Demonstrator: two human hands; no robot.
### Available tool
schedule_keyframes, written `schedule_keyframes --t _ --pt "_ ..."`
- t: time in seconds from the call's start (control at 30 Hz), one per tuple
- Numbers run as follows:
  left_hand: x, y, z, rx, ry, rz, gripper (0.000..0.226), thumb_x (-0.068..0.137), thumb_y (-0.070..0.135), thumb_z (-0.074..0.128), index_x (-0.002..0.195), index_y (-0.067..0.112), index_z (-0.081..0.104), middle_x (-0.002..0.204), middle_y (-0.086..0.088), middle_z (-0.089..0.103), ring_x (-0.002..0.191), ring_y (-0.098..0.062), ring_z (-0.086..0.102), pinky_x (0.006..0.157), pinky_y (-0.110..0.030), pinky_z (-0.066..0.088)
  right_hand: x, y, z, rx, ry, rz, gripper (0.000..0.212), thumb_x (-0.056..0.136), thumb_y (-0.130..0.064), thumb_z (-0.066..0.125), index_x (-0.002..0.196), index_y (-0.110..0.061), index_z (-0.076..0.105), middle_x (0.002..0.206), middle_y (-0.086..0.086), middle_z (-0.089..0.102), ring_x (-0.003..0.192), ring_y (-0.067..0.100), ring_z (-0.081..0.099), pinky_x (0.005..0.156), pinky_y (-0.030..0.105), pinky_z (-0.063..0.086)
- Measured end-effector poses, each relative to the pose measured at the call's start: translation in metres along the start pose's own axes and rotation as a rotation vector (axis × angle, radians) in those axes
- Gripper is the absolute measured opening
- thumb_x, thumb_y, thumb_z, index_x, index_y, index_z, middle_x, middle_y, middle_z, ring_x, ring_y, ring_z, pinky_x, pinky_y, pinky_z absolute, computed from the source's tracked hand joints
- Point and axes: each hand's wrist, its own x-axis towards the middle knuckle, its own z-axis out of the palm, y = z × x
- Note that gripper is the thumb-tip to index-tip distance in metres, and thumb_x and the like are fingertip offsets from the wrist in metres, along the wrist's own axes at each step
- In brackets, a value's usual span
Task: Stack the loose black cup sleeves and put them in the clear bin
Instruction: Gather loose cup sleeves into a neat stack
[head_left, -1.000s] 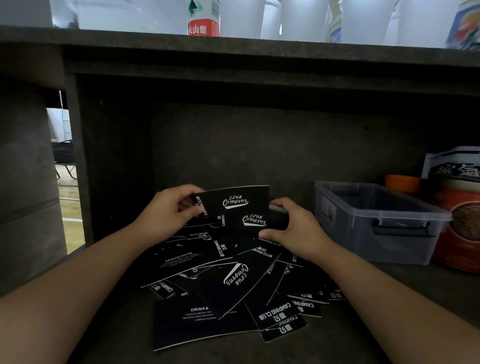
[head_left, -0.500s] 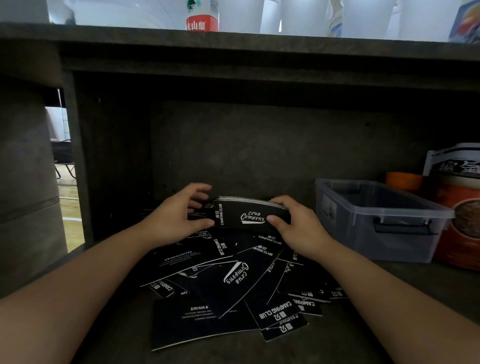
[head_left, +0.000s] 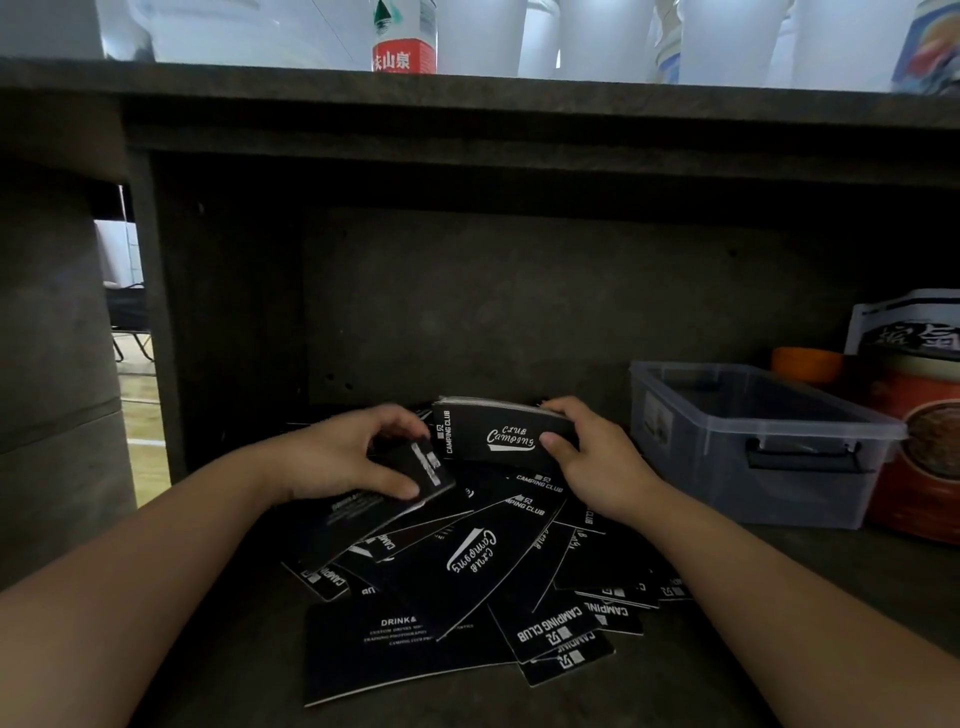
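Several loose black cup sleeves (head_left: 467, 571) with white "Camping Club" print lie scattered on the dark shelf. My right hand (head_left: 597, 467) grips a small stack of sleeves (head_left: 498, 436) by its right end, held on edge above the pile. My left hand (head_left: 337, 457) pinches one loose sleeve (head_left: 410, 478) at the left of the pile, thumb on top; that sleeve is blurred. The clear bin (head_left: 769, 467) stands to the right of my right hand and looks empty.
An orange cup (head_left: 805, 364) and a red printed package (head_left: 919, 441) stand behind and right of the bin. The shelf's back wall (head_left: 467, 312) is close behind the pile. On the top above stand a red-labelled bottle (head_left: 405, 47) and white cups.
My left hand let go of the stack's left end, dropped to the pile and took hold of a loose sleeve. My right hand keeps the stack in about the same place.
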Motion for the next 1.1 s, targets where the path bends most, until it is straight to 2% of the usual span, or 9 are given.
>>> schedule_keyframes --t 0.1,0.3,0.37,0.43,0.53,0.67,0.8,0.93,1.1 --pt "0.002 0.005 0.002 -0.295 0.215 0.113 0.053 0.079 -0.005 0.073 0.118 0.022 0.053 0.104 -0.011 0.072 0.085 -0.017 0.071 0.066 -0.023 0.057 0.001 0.000 0.000 -0.024 0.012 -0.006 0.029 0.097 -0.021 0.053 0.126 -0.023 0.051 0.109 -0.003 0.059 0.099 0.011 0.053 0.081 0.019 0.036" --pt "0.005 0.011 -0.011 -0.562 0.932 0.371 0.026 0.088 0.004 0.066 0.103 0.023 0.056 0.079 0.013 0.075 0.073 -0.002 0.070 0.062 -0.016 0.054 0.000 0.000 0.000 -0.019 0.016 -0.002 0.030 0.097 -0.020 0.053 0.126 -0.022 0.051 0.113 0.001 0.062 0.102 0.014 0.056 0.085 0.022 0.040" --pt "0.000 0.010 -0.010 -0.315 0.863 0.379 0.017 0.088 0.009 0.066 0.093 0.024 0.060 0.075 0.021 0.072 0.070 0.005 0.067 0.063 -0.012 0.051 0.001 0.000 0.000 -0.015 0.016 -0.006 0.030 0.097 -0.020 0.053 0.126 -0.021 0.051 0.113 0.001 0.061 0.103 0.014 0.056 0.086 0.023 0.041" --pt "0.000 0.002 -0.005 0.072 0.571 0.280 0.019 0.086 0.013 0.071 0.091 0.028 0.062 0.078 0.021 0.071 0.073 0.008 0.065 0.071 -0.020 0.053 0.001 0.001 0.001 -0.007 0.017 -0.007 0.029 0.097 -0.020 0.053 0.126 -0.021 0.051 0.112 0.000 0.061 0.102 0.014 0.056 0.085 0.023 0.042" --pt "-0.001 -0.001 -0.001 0.215 0.303 0.147 0.022 0.087 0.008 0.067 0.098 0.027 0.064 0.087 0.009 0.073 0.081 -0.003 0.070 0.080 -0.036 0.058 0.001 0.002 0.001 -0.003 0.026 -0.015 0.028 0.097 -0.021 0.053 0.125 -0.023 0.052 0.109 -0.002 0.061 0.099 0.012 0.056 0.083 0.022 0.040" --pt "-0.005 0.002 -0.007 0.247 0.334 0.134 0.027 0.082 0.006 0.069 0.091 0.030 0.063 0.086 0.009 0.072 0.081 -0.004 0.069 0.080 -0.036 0.057 0.001 0.001 0.000 0.006 0.025 -0.011 0.028 0.097 -0.020 0.053 0.125 -0.022 0.052 0.109 -0.001 0.061 0.101 0.013 0.057 0.085 0.023 0.043" --pt "-0.006 -0.004 -0.013 0.345 0.352 0.093 0.012 0.079 0.026 0.080 0.082 0.034 0.071 0.081 0.020 0.071 0.078 0.005 0.066 0.073 -0.016 0.053 0.000 0.000 0.000 0.015 0.017 -0.010 0.029 0.097 -0.019 0.053 0.125 -0.021 0.051 0.112 0.001 0.061 0.102 0.014 0.056 0.086 0.023 0.042" --pt "-0.005 -0.009 -0.018 0.438 0.415 -0.023 0.012 0.081 0.043 0.074 0.083 0.031 0.072 0.078 0.014 0.069 0.075 0.001 0.064 0.069 -0.019 0.051 -0.001 -0.001 -0.001 0.020 0.012 -0.010 0.029 0.097 -0.019 0.053 0.126 -0.021 0.051 0.112 0.001 0.061 0.100 0.013 0.056 0.083 0.021 0.041" --pt "0.001 -0.010 -0.010 0.340 0.501 0.047 0.017 0.080 0.033 0.078 0.092 0.033 0.067 0.088 0.015 0.068 0.085 0.003 0.062 0.075 -0.016 0.048 -0.001 -0.003 -0.001 0.030 0.027 -0.007 0.030 0.094 -0.024 0.057 0.124 -0.026 0.051 0.103 -0.006 0.061 0.085 0.002 0.057 0.070 0.012 0.044"
